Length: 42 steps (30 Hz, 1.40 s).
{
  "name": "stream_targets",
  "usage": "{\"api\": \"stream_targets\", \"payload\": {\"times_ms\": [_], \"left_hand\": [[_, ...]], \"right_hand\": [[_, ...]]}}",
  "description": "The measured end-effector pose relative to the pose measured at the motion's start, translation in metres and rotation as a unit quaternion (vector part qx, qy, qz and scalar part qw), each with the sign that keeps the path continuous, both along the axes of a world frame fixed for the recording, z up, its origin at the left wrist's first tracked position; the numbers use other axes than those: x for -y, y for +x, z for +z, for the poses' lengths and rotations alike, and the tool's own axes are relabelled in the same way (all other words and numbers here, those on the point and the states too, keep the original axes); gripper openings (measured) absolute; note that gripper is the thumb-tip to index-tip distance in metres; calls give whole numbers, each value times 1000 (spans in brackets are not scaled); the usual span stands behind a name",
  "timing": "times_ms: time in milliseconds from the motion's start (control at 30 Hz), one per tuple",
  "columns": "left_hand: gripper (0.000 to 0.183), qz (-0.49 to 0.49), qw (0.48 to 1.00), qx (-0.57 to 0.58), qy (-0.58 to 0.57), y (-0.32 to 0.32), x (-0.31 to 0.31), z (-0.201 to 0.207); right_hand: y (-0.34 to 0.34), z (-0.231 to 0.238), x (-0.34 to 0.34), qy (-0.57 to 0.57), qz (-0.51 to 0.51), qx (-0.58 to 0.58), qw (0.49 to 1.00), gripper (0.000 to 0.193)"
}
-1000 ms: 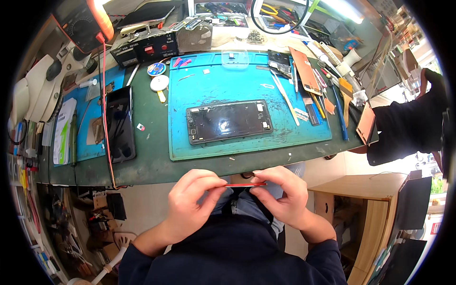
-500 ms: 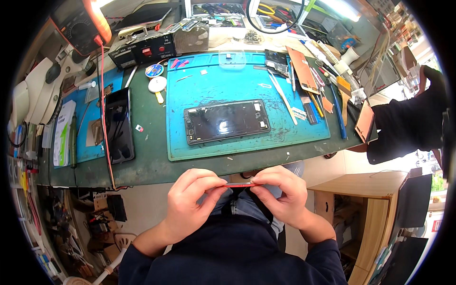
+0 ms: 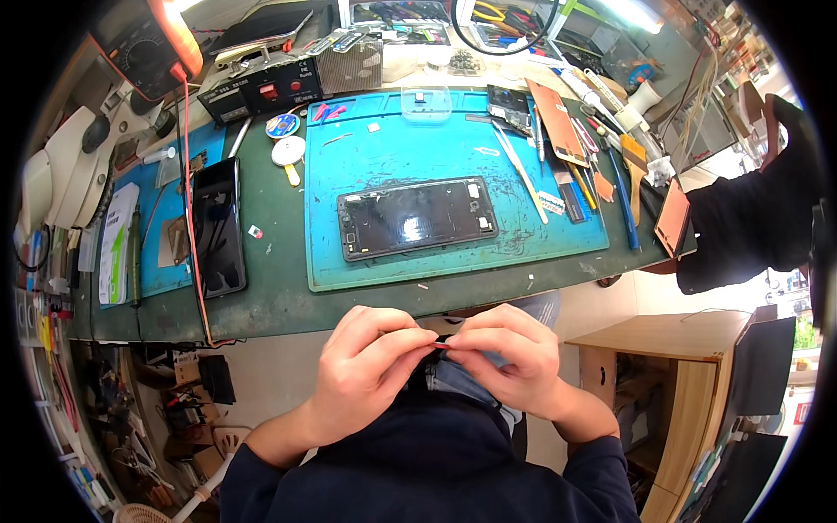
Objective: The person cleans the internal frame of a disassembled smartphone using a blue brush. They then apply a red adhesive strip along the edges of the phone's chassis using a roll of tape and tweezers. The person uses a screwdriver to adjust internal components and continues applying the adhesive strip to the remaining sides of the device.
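Note:
My left hand (image 3: 364, 370) and my right hand (image 3: 507, 359) meet in front of my lap, just off the bench's near edge. Between their pinched fingertips is a thin flat piece with a red edge (image 3: 442, 345). It is seen edge-on and mostly covered by the fingers, so its kind cannot be made out. Beyond the hands, an opened black phone (image 3: 417, 220) lies on the blue work mat (image 3: 384, 279), slightly tilted to the mat's edges. Neither hand touches it.
A dark phone (image 3: 218, 227) lies at the left. At right are tweezers (image 3: 520, 173), a brush (image 3: 635, 166) and copper-coloured phone panels (image 3: 556, 122). Behind stand a black power box (image 3: 266, 87) and an orange multimeter (image 3: 144, 57). A person's dark sleeve (image 3: 741, 231) shows at right.
My hands have come closer together, the left moving right. Less of the red-edged piece shows between the fingers. The phone on the mat stays in place.

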<state>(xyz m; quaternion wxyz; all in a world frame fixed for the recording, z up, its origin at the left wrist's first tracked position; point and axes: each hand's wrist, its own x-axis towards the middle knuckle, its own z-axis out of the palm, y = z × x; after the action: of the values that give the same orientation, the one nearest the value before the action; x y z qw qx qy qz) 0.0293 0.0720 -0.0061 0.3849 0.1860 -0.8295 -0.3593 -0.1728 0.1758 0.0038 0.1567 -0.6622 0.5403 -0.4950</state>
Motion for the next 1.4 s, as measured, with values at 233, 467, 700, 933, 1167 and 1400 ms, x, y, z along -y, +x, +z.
{"api": "stream_targets", "payload": {"times_ms": [233,467,700,933,1167,1400], "left_hand": [[23,-179,972,-58,-141,7,21,2],[32,-107,987,-76,-96,2,11,-13],[23,-72,975,0,210,6,2,-3],[17,-55,978,8,199,7,0,-4],[13,-73,958,51,274,7,3,0],[13,-84,930,75,349,13,4,3]], "right_hand": [[-18,13,-4,121,49,46,990,32],[-17,11,-13,284,58,246,925,16],[-11,9,-13,218,2,230,949,13],[-8,4,-9,187,24,167,968,14],[-6,7,4,122,-12,51,991,15],[0,8,3,197,-25,91,976,11]]}}
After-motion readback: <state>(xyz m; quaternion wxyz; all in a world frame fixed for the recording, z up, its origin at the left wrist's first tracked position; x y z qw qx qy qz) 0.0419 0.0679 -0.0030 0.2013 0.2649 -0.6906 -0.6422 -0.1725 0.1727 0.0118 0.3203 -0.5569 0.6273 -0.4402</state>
